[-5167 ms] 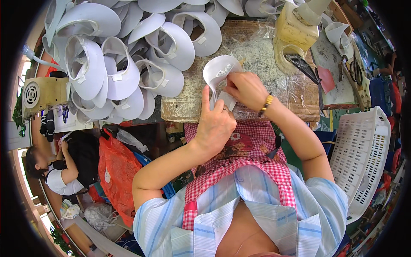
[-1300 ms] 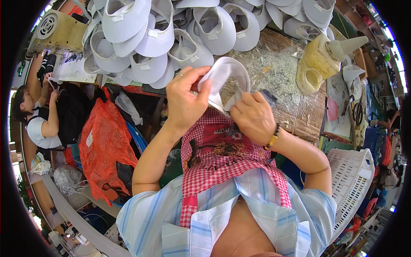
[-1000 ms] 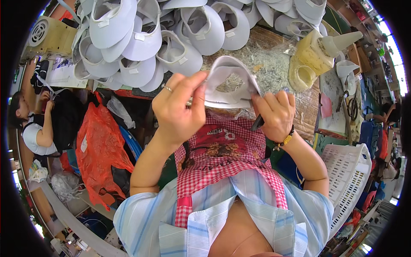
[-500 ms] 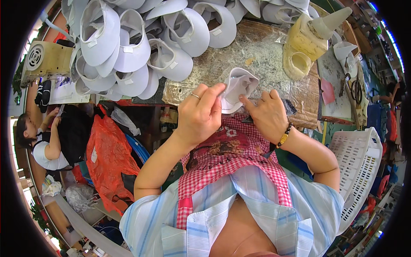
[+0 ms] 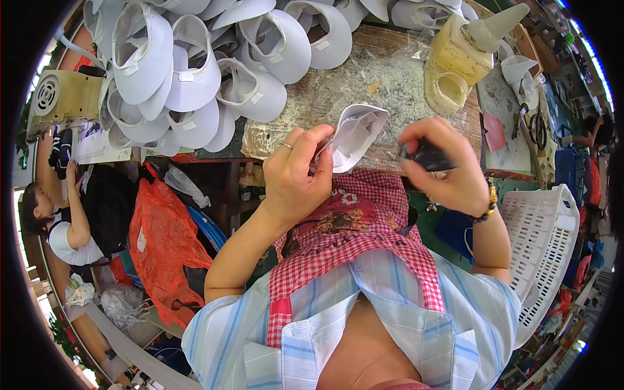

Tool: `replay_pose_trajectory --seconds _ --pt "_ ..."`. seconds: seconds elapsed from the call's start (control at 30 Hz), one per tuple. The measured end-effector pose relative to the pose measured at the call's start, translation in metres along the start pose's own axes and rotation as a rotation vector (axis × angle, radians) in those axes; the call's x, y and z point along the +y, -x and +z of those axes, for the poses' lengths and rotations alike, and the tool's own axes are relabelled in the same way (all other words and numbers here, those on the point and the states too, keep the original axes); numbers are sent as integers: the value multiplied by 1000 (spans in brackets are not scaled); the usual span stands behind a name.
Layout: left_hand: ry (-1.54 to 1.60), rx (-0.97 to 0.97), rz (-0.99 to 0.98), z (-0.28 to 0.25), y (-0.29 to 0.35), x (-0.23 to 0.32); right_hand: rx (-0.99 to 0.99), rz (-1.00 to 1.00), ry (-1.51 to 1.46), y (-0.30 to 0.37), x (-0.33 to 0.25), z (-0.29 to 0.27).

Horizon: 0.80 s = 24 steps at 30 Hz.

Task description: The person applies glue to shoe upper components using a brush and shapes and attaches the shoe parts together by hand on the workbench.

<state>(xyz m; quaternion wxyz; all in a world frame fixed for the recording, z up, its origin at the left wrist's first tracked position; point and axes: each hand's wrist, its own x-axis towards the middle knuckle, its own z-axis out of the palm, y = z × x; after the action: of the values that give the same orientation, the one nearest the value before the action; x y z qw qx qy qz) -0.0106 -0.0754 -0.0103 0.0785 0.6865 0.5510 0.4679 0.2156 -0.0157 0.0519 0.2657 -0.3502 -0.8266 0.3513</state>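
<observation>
My left hand [image 5: 296,170] pinches the edge of a white curved piece [image 5: 359,138], shaped like a small cap or shoe upper, with its hollow side facing up. To the right of it, my right hand [image 5: 448,166] curls its fingers and thumb around a small black object [image 5: 429,156], too blurred to name. The right hand stands apart from the white piece. Both hands are over the front edge of a worn, stained work board [image 5: 383,71].
White visor-shaped pieces [image 5: 263,91] are heaped at the back left. A yellowish glue-stained container with a nozzle [image 5: 465,55] stands at the back right, near scissors [image 5: 538,130]. A white basket [image 5: 536,240] is at my right, a red plastic bag [image 5: 162,240] at my left. Another person [image 5: 68,227] sits far left.
My right hand has let go of the white piece and moved right, now gripping the black object. The left hand keeps hold of the white piece, which has turned slightly.
</observation>
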Motion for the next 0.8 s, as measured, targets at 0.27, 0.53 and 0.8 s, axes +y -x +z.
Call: replay_pose_trajectory --seconds 0.27,0.53,0.8 --pt "2 54 14 4 12 2 131 -122 -10 -16 54 67" --pt "458 105 -455 -2 14 -2 177 98 -437 -2 30 29" --pt "915 256 -704 -22 -11 -35 647 288 110 -22 100 -63"
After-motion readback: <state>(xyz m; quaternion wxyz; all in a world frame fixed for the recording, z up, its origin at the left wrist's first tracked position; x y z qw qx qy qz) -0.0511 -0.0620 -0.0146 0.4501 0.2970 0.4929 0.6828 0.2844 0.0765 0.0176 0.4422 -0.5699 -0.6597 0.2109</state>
